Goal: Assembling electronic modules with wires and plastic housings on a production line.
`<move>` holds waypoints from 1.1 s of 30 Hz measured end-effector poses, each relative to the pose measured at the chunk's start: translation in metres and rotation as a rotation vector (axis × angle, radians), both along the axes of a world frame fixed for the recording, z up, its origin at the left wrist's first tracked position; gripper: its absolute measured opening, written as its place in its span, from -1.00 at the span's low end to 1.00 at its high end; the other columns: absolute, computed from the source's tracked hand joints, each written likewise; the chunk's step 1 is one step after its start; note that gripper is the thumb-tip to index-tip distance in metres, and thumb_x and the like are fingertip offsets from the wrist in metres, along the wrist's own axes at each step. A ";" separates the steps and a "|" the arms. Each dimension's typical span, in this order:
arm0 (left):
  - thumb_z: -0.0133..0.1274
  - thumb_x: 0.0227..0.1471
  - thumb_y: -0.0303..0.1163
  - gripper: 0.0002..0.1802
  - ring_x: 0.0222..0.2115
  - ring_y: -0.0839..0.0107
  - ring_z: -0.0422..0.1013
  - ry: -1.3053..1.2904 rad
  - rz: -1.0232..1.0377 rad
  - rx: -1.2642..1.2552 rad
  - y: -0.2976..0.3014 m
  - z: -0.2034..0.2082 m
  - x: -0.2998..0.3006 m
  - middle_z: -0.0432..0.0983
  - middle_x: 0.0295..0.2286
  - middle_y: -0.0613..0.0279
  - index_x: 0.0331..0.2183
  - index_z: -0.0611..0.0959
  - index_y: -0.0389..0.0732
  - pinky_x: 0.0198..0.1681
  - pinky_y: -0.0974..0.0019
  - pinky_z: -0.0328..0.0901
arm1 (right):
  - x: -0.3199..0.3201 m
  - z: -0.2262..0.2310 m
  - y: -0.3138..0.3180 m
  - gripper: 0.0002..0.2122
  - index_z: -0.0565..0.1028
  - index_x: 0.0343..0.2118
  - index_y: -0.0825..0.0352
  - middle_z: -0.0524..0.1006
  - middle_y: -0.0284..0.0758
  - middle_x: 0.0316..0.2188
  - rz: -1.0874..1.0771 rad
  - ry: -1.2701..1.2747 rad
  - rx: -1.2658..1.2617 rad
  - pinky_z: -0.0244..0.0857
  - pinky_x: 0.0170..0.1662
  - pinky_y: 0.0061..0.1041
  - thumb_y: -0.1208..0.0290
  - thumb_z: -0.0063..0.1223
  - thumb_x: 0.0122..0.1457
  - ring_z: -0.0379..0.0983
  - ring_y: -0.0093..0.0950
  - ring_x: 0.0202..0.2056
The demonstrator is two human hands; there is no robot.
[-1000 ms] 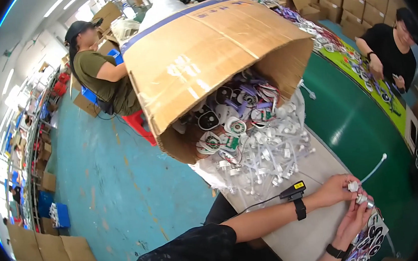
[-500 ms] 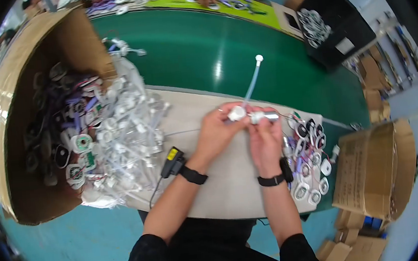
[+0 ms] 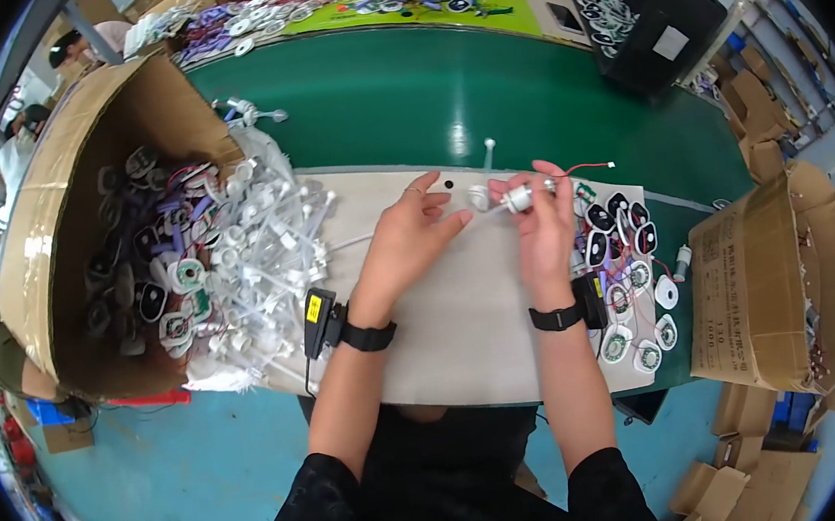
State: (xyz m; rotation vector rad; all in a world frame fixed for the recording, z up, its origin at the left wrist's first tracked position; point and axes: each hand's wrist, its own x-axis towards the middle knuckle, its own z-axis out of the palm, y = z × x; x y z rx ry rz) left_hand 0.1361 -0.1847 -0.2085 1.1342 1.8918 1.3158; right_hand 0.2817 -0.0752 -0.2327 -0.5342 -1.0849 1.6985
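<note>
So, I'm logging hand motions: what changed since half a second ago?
The left hand has opened and drawn left, away from the right hand, apparently letting go of the white-capped tube, now between them. The right hand still holds the silver-and-white cylinder.

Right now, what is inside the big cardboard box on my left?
Inside the cardboard box, black, white and purple parts lie in a jumbled pile. Whatever is beneath the top ones is covered.
</note>
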 end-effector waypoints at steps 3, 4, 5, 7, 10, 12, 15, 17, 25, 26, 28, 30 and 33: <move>0.24 0.07 -0.26 -0.38 -0.21 0.28 0.57 0.344 0.100 -0.033 -0.023 0.018 0.003 0.61 -0.10 0.01 0.13 0.49 -0.26 -0.16 0.28 0.44 | 0.012 -0.011 0.006 -0.76 0.29 -0.14 0.30 0.48 -0.28 -0.39 -0.045 0.010 -0.055 0.49 -0.13 -0.30 0.19 -0.22 0.44 0.58 -0.33 -0.29; 0.23 0.08 -0.26 -0.43 -0.22 0.30 0.57 0.391 0.109 0.005 -0.036 0.032 -0.007 0.62 -0.10 0.04 0.10 0.53 -0.24 -0.17 0.28 0.44 | 0.008 -0.012 0.005 -0.76 0.32 -0.21 0.30 0.48 -0.29 -0.43 0.072 0.002 -0.103 0.51 -0.19 -0.31 0.20 -0.22 0.44 0.58 -0.35 -0.34; 0.22 0.10 -0.27 -0.51 -0.23 0.33 0.57 0.420 0.162 -0.034 -0.050 0.044 -0.021 0.63 -0.12 0.06 0.04 0.58 -0.24 -0.19 0.32 0.44 | 0.005 -0.011 0.002 -0.74 0.34 -0.27 0.31 0.48 -0.31 -0.47 0.186 -0.010 -0.147 0.52 -0.24 -0.32 0.21 -0.23 0.44 0.58 -0.37 -0.39; 0.17 0.16 -0.30 -0.56 -0.24 0.45 0.54 0.390 0.189 -0.051 -0.058 0.064 -0.038 0.64 -0.15 0.12 0.05 0.58 -0.26 -0.20 0.39 0.41 | -0.003 -0.002 -0.010 -0.70 0.38 -0.28 0.36 0.50 -0.28 -0.47 0.287 -0.219 -0.139 0.53 -0.34 -0.35 0.17 -0.16 0.41 0.58 -0.35 -0.45; 0.16 0.17 -0.33 -0.59 -0.27 0.49 0.52 0.382 0.124 0.003 -0.041 0.089 -0.020 0.64 -0.17 0.16 0.03 0.59 -0.27 -0.19 0.39 0.39 | -0.015 -0.012 -0.024 -0.76 0.40 -0.21 0.37 0.52 -0.26 -0.43 0.364 -0.241 -0.222 0.53 -0.34 -0.40 0.26 -0.15 0.40 0.59 -0.37 -0.42; 0.17 0.16 -0.32 -0.59 -0.27 0.49 0.52 0.379 0.066 0.031 -0.026 0.094 -0.002 0.64 -0.17 0.17 0.02 0.60 -0.27 -0.19 0.39 0.39 | -0.017 -0.008 -0.032 -0.79 0.42 -0.14 0.38 0.51 -0.27 -0.43 0.374 -0.331 -0.223 0.51 -0.39 -0.45 0.33 -0.16 0.39 0.56 -0.44 -0.47; 0.21 0.10 -0.34 -0.62 -0.29 0.39 0.54 0.468 -0.142 0.082 -0.004 0.098 0.014 0.65 -0.20 0.07 -0.06 0.64 -0.29 -0.21 0.33 0.41 | -0.020 -0.013 -0.038 -0.74 0.41 -0.04 0.40 0.51 -0.31 -0.27 0.382 -0.421 -0.078 0.45 -0.47 -0.52 0.32 -0.22 0.41 0.50 -0.54 -0.50; 0.23 0.05 -0.38 -0.63 -0.28 0.28 0.58 0.607 -0.227 0.104 0.013 0.094 0.016 0.64 -0.24 -0.07 -0.10 0.66 -0.33 -0.24 0.26 0.44 | -0.020 -0.026 -0.035 -0.79 0.41 -0.07 0.35 0.51 -0.37 -0.36 0.379 -0.439 -0.074 0.37 -0.54 -0.57 0.37 -0.22 0.40 0.43 -0.59 -0.56; 0.21 0.02 -0.32 -0.70 -0.21 -0.02 0.52 0.758 -0.145 0.069 0.010 0.055 0.006 0.61 -0.23 -0.06 -0.22 0.70 -0.30 -0.12 0.11 0.41 | -0.009 -0.024 -0.010 -0.75 0.51 -0.21 0.33 0.55 -0.40 -0.48 0.252 -0.486 -0.140 0.28 -0.45 -0.60 0.30 -0.20 0.43 0.46 -0.62 -0.48; 0.21 0.02 -0.32 -0.70 -0.21 -0.02 0.52 0.765 -0.131 0.063 0.005 0.054 0.002 0.61 -0.23 -0.06 -0.22 0.70 -0.30 -0.12 0.11 0.41 | -0.009 -0.030 -0.007 -0.76 0.48 -0.14 0.34 0.55 -0.38 -0.46 0.251 -0.508 -0.108 0.28 -0.46 -0.61 0.30 -0.21 0.44 0.45 -0.61 -0.50; 0.18 0.05 -0.32 -0.73 -0.20 0.00 0.52 0.807 -0.090 0.015 -0.009 0.055 -0.011 0.62 -0.22 0.00 -0.22 0.70 -0.27 -0.11 0.11 0.42 | -0.008 -0.028 -0.006 -0.76 0.46 -0.12 0.33 0.54 -0.38 -0.46 0.237 -0.537 -0.088 0.28 -0.47 -0.62 0.30 -0.21 0.44 0.45 -0.62 -0.51; 0.18 0.05 -0.33 -0.74 -0.21 0.02 0.53 0.857 -0.058 0.003 -0.026 0.052 -0.027 0.62 -0.22 0.01 -0.22 0.70 -0.26 -0.12 0.12 0.42 | -0.007 -0.026 -0.007 -0.77 0.45 -0.09 0.33 0.54 -0.37 -0.46 0.202 -0.567 -0.072 0.28 -0.49 -0.63 0.30 -0.22 0.43 0.45 -0.62 -0.52; 0.19 0.04 -0.36 -0.76 -0.21 0.04 0.53 0.862 0.061 -0.028 -0.055 0.060 -0.051 0.63 -0.21 0.03 -0.23 0.70 -0.26 -0.12 0.13 0.43 | -0.011 -0.033 -0.005 -0.78 0.44 -0.09 0.32 0.54 -0.37 -0.46 0.179 -0.540 -0.050 0.27 -0.53 -0.64 0.31 -0.20 0.43 0.43 -0.64 -0.54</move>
